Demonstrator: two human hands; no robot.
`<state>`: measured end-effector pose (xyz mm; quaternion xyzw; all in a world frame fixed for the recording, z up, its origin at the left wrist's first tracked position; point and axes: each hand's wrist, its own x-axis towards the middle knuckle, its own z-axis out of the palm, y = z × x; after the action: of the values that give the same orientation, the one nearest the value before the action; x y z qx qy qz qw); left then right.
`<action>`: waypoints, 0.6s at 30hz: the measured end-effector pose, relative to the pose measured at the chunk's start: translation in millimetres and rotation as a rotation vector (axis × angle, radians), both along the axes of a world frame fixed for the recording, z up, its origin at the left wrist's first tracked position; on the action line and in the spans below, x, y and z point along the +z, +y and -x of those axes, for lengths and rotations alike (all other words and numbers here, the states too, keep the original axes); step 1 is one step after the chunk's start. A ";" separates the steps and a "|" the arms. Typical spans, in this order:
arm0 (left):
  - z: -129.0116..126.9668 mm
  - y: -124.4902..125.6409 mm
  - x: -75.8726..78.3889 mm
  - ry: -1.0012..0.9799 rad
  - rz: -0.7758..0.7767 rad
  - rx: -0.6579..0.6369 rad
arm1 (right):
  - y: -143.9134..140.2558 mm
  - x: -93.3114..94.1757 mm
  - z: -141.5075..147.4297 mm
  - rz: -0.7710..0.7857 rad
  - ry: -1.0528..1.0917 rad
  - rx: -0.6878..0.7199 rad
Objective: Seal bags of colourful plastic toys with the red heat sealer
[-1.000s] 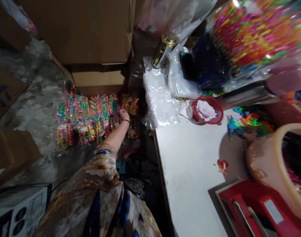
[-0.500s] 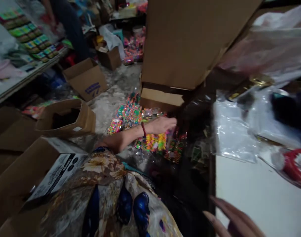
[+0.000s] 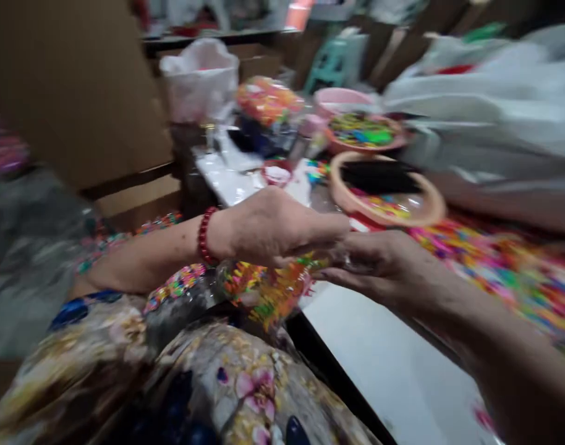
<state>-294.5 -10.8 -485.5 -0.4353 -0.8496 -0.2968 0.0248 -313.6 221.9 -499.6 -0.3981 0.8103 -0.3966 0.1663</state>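
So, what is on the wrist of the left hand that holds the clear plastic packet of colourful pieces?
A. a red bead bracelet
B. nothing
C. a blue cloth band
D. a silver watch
A: a red bead bracelet circles the wrist of the left hand, whose grip is on the clear plastic packet of colourful pieces.

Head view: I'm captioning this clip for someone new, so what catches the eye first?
The two hands meeting at centre: the left hand, with a red bead bracelet at its wrist, and the right hand both grip a clear packet of bright multicoloured pieces. Behind them on the white table stands a round tub.
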 end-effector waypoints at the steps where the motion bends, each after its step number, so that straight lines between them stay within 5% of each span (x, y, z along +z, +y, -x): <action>1: 8.4 14.5 -1.3 0.004 0.019 -0.047 | 21.6 2.0 -7.0 -0.070 0.022 -0.017; 5: 36.9 78.8 -11.1 0.031 0.100 -0.242 | 98.0 0.3 -38.4 -0.241 0.118 -0.213; 10: 61.6 140.3 -26.9 -0.158 0.224 -0.553 | 152.5 -15.5 -66.3 -0.284 0.126 -0.399; 13: 76.6 158.9 -34.0 -0.242 0.304 -0.654 | 170.5 -22.8 -76.0 -0.272 0.107 -0.520; 18: 103.0 163.4 -31.8 -0.025 0.360 -0.593 | 185.4 -17.4 -90.2 -0.304 0.182 -0.611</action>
<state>-397.5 152.5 -517.3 -0.6570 -0.7251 -0.1417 -0.1502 -223.4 407.3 -517.0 -0.1418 0.9532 -0.2658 0.0246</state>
